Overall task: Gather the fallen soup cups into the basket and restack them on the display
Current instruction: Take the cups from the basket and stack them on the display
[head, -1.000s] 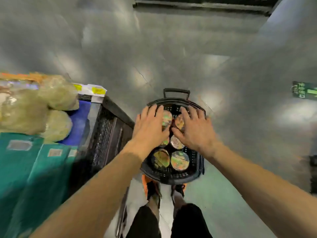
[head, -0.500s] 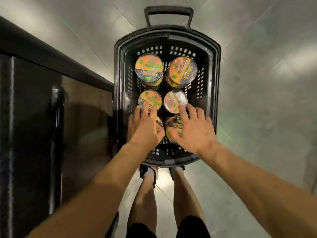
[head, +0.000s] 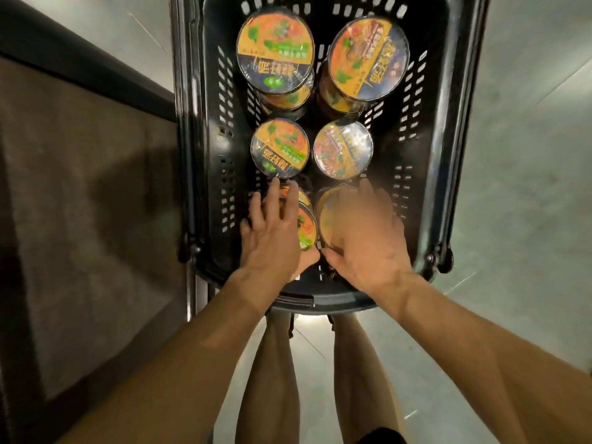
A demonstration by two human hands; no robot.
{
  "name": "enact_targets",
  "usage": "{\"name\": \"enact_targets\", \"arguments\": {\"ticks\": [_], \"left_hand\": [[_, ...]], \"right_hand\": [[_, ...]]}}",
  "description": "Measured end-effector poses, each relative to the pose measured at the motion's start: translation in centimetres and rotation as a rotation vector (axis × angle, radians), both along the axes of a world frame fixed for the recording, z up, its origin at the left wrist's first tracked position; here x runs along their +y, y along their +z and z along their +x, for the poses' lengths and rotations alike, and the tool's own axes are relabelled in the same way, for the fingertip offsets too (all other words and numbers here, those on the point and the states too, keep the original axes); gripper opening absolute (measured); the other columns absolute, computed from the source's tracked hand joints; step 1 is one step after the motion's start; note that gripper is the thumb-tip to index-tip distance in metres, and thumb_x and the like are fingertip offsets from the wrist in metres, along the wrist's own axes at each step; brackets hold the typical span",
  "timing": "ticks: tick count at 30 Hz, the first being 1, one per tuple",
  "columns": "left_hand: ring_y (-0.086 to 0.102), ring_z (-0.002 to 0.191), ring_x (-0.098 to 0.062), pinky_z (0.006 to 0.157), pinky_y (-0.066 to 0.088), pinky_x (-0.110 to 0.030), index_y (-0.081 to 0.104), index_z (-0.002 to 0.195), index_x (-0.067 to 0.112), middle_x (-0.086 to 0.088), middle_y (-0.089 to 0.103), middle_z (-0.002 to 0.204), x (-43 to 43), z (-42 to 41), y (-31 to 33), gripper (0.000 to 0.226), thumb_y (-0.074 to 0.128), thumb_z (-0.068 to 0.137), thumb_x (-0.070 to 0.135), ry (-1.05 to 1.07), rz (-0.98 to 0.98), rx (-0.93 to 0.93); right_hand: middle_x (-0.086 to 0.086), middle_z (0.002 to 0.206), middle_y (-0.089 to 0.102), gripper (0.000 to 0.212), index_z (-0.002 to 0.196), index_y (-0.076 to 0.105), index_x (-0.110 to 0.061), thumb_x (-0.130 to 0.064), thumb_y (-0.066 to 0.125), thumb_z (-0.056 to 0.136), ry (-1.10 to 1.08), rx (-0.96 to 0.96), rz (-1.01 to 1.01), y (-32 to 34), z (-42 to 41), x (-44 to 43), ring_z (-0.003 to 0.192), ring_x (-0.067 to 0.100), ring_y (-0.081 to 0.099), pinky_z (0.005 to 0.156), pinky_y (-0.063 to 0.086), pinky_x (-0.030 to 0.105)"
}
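Note:
A black plastic basket stands on the floor in front of me with several orange-lidded soup cups upright in it. Two tall stacks are at the far end, the left stack and the right stack. Two lower cups are in the middle, one left and one right. My left hand grips the near left cup from above, thumb at its near rim. My right hand, blurred, covers and holds the near right cup.
A dark display base runs along the left, close to the basket's side. Grey floor tiles lie to the right. My bare legs stand just behind the basket's near rim.
The view has dropped much closer to the basket. Both hands moved from the middle cups to the nearest pair and now sit lower over them.

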State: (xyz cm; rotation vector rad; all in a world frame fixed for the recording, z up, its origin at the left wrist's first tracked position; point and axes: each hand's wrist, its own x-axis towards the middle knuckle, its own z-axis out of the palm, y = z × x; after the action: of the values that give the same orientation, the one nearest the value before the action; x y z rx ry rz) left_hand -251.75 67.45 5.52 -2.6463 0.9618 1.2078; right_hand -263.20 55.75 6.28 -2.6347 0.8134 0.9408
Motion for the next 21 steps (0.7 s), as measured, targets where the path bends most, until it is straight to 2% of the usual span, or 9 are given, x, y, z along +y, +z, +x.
{"name": "enact_targets", "arguments": {"ticks": [3,5,8,12,16,21], "left_hand": [[0.004,0.153,-0.039,0.112,0.034,-0.061,-0.015,0.16,0.027,-0.005,-0.012,0.169,-0.1,-0.2,-0.7,0.14,0.084,0.067,0.064,-0.035,0.041,-0.044],[0.008,0.151,-0.039,0.11,0.036,-0.059,-0.015,0.159,0.027,-0.007,-0.009,0.168,-0.2,-0.1,-0.9,0.142,0.085,0.066,0.065,-0.052,0.051,-0.059],[0.011,0.148,-0.038,0.109,0.036,-0.058,-0.012,0.16,0.026,-0.007,-0.001,0.165,-0.5,0.3,-0.5,0.137,0.085,0.069,0.06,-0.052,0.043,-0.047],[0.009,0.148,-0.036,0.111,0.033,-0.054,-0.01,0.161,0.029,-0.006,0.0,0.163,-1.3,1.2,0.8,0.126,0.084,0.078,0.044,-0.024,0.015,-0.051],[0.007,0.146,-0.033,0.112,0.03,-0.053,-0.006,0.159,0.031,-0.001,-0.001,0.161,-2.4,2.3,3.6,0.126,0.086,0.075,0.049,0.023,-0.025,-0.068],[0.005,0.147,-0.032,0.114,0.027,-0.057,-0.004,0.16,0.031,0.001,0.0,0.161,-4.5,4.8,10.0,0.127,0.085,0.072,0.054,0.05,-0.09,-0.073]], "right_hand": [[0.018,0.169,0.001,0.114,0.163,-0.001,-0.019,-0.069,0.065,0.084,-0.013,-0.007,-0.002,-0.3,0.2,0.0,0.152,0.043,0.015,0.106,0.045,0.057],[0.018,0.169,0.006,0.113,0.163,0.003,-0.019,-0.067,0.067,0.083,-0.016,-0.016,-0.001,-0.5,0.5,-0.2,0.15,0.043,0.019,0.104,0.046,0.057],[0.018,0.166,0.012,0.114,0.163,0.009,-0.018,-0.066,0.07,0.08,-0.023,-0.029,0.006,-0.3,0.8,-0.6,0.147,0.043,0.024,0.101,0.049,0.057],[0.017,0.166,0.013,0.116,0.162,0.008,-0.019,-0.069,0.071,0.078,-0.025,-0.043,0.009,1.0,1.6,-1.5,0.146,0.042,0.025,0.102,0.048,0.056],[0.016,0.165,0.013,0.116,0.162,0.007,-0.021,-0.071,0.069,0.078,-0.018,-0.086,-0.015,3.9,2.8,-2.6,0.146,0.041,0.025,0.105,0.046,0.056],[0.014,0.166,0.012,0.115,0.161,0.007,-0.023,-0.074,0.068,0.077,-0.024,-0.164,-0.05,10.1,5.1,-4.9,0.144,0.04,0.024,0.107,0.044,0.056]]}}
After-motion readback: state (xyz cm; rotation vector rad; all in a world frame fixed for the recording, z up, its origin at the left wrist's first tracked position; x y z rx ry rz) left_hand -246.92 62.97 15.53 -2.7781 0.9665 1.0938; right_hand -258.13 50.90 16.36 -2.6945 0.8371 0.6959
